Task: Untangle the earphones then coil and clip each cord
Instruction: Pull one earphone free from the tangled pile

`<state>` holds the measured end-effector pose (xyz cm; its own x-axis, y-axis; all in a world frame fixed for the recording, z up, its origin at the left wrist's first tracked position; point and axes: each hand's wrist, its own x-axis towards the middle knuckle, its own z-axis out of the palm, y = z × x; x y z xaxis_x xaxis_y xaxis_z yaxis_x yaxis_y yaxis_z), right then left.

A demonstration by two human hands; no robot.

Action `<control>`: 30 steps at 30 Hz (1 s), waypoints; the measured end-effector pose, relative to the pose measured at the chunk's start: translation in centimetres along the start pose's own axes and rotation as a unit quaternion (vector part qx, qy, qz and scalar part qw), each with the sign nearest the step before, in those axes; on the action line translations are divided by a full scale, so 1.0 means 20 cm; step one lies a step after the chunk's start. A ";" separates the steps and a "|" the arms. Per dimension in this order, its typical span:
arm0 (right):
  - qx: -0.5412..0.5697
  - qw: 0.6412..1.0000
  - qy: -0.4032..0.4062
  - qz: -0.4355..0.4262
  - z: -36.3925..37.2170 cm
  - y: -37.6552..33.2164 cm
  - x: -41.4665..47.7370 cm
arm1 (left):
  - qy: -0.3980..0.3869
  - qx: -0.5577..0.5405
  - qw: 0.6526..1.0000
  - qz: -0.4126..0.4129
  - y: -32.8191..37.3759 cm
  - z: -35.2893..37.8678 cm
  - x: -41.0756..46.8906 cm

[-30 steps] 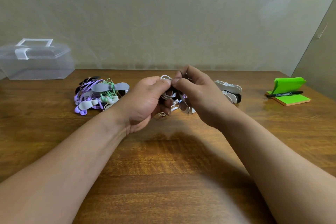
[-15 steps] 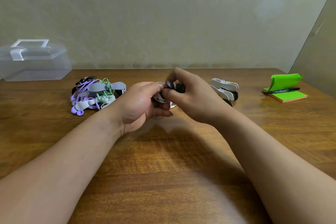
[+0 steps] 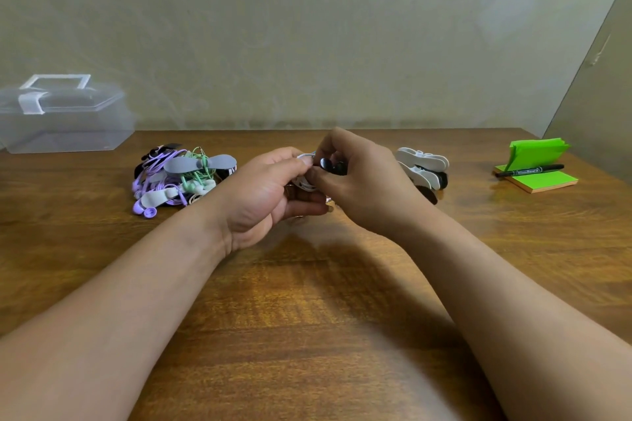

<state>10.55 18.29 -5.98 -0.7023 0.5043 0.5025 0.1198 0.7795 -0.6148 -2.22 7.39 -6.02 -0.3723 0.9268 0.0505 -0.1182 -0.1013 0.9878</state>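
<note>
Left hand (image 3: pixel 260 193) grips the white cord (image 3: pixel 305 185), right hand (image 3: pixel 371 188) pinches a black clip (image 3: pixel 330 166); clear box (image 3: pixel 68 128) sits closed.

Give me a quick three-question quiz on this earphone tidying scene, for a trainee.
1. True or false: the black marker lies across the green sticky notes.
2. Where does the clear plastic box stand on the wooden table? A: far left, by the wall. B: far right. C: between the forearms.
3. Fill in: the left hand holds a coiled earphone cord of the colour ____, while the right hand pinches a black clip at it.

Key: 1 true. 2 A. 3 white.
</note>
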 end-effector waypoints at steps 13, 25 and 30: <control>0.129 0.981 -0.146 0.009 -0.05 0.06 0.01 | 0.081 0.088 0.993 0.005 0.00 -0.07 0.03; -0.027 0.998 -0.062 0.007 0.01 0.05 0.02 | 0.067 0.042 0.997 -0.019 -0.02 -0.02 0.01; -0.051 0.998 -0.028 0.031 -0.02 0.03 0.02 | 0.045 0.029 0.999 0.007 -0.02 -0.01 0.01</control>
<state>10.58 18.98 -5.91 -0.7288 0.5340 0.4287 0.2341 0.7826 -0.5769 -2.45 7.57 -6.50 -0.4556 0.8887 0.0525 -0.0602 -0.0896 0.9942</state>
